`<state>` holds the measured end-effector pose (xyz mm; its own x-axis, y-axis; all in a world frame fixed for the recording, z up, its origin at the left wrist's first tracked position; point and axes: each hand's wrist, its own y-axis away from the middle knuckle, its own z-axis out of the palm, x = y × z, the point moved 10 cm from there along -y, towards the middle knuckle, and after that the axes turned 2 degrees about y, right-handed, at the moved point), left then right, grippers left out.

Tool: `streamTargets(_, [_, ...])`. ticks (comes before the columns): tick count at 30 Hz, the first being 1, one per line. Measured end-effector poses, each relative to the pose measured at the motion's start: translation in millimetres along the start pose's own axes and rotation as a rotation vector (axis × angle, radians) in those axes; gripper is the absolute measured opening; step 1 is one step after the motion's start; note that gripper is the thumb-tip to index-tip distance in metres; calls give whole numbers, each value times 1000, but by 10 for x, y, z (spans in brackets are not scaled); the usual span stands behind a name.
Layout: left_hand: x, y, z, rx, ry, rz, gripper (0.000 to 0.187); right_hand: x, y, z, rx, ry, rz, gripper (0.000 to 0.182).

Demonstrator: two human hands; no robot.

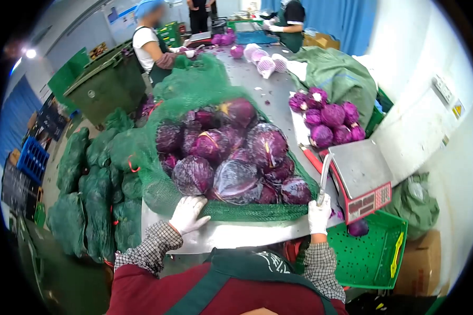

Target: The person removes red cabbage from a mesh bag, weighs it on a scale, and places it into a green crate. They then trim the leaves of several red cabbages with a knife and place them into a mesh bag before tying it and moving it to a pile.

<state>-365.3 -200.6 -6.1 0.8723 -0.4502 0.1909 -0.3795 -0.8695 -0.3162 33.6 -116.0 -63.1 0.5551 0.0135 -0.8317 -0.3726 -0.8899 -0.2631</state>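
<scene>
A heap of red cabbages (239,152) with dark purple outer leaves lies on an opened green mesh bag (257,211) at the front of the metal table. My left hand (188,214), in a white glove, rests at the near edge of the mesh beside the closest cabbages, its fingers stretched and thumb apart. At the right front corner, my gloved right hand (319,214) is closed around a knife (325,176). Its pale, slightly curved blade points up and away from me, left of a red weighing scale (361,170).
Trimmed cabbages (332,119) sit behind the scale. A green crate (365,257) stands low at right with one cabbage inside. Filled mesh sacks (97,194) are stacked left of the table. Two co-workers, one at left (151,44) and one at right (291,23), stand farther along it.
</scene>
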Motion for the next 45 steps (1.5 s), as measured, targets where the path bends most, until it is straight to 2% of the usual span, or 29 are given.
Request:
streamTargets(2, [-71,17,220,-111,-53,-146,33,48,-14,27,18,0,13,31])
streamTargets(3, [17,-55,183,-11,-35,-111,27,100,-54,20,37,8,-5,32])
streamTargets(4, [88,-104,225,49,-17,-75,26,224,-140,36,35,-36,26,31])
streamTargets(6, [267,-144,298,75,126,-213,27,283,-337,-10,89,-159,-20,31])
streamTargets(8, [602,-163,324,106,188,-201,27,517,-573,12,84,-67,-19,30])
streamTargets(10, [945,-119,592,-145,305,-198,28,610,-720,38,13,-119,60,32])
streamTargets(11, [1120,-154,574,-113,326,-152,27,640,-771,46,23,-155,46,33])
streamTargets(14, [1074,-239,649,-105,452,-293,28,648,-784,16,17,-226,13,34])
streamTargets(16, [1006,-276,650,-63,456,-275,28,748,-743,-2,32,-28,-71,35])
streamTargets(19, [922,-335,696,-141,435,-243,29,837,-598,-39,-41,-23,-18,34])
streamTargets(20, [899,-329,784,-255,428,-281,30,958,-557,-42,-34,-93,60,31])
streamTargets(23, [1190,-491,660,-285,194,-11,30,1032,-493,6,-50,-218,108,28])
streamTargets(24, [1381,-637,396,-96,346,97,33,945,-477,-2,-50,-235,84,25])
streamTargets(26, [1685,-964,124,68,500,243,41,933,-438,80,-95,-130,35,24])
streamTargets(28, [1835,-1379,105,124,525,242,48,833,-363,41,-58,-129,36,24])
streamTargets(30, [1816,-1821,521,126,415,163,54,879,-349,63,-66,-180,73,24])
streamTargets(32, [1734,-2178,1002,17,168,98,70,827,-367,49,-52,-138,45,24])
streamTargets(33, [1633,-2353,1199,-213,191,-2,78,826,-372,56,-46,-112,48,24])
streamTargets(34, [1547,-2397,1395,-447,203,-95,86,839,-377,62,-32,-87,56,23])
streamTargets(35, [1522,-2374,1399,-303,177,-74,91,852,-398,100,-44,-67,37,26])
streamTargets(36, [1512,-2369,1621,-266,243,42,83,843,-365,79,-4,-19,4,33])
streamTargets(37, [1641,-2310,1445,-343,412,6,81,857,-318,62,37,8,5,40])
streamTargets(38, [1743,-2163,1316,-266,323,20,82,900,-339,74,0,44,31,43])
streamTargets(39, [1914,-2026,1190,-259,282,71,92,950,-297,43,26,44,63,41])
streamTargets(40, [2034,-1831,1190,-182,126,200,98,1001,-242,18,42,42,95,39])
streamTargets(43, [2267,-1474,1088,-218,-20,348,95,1102,-57,-32,16,8,157,40])
streamTargets(45, [2290,-1467,1038,-189,11,461,90,1213,84,-89,113,-64,167,38])
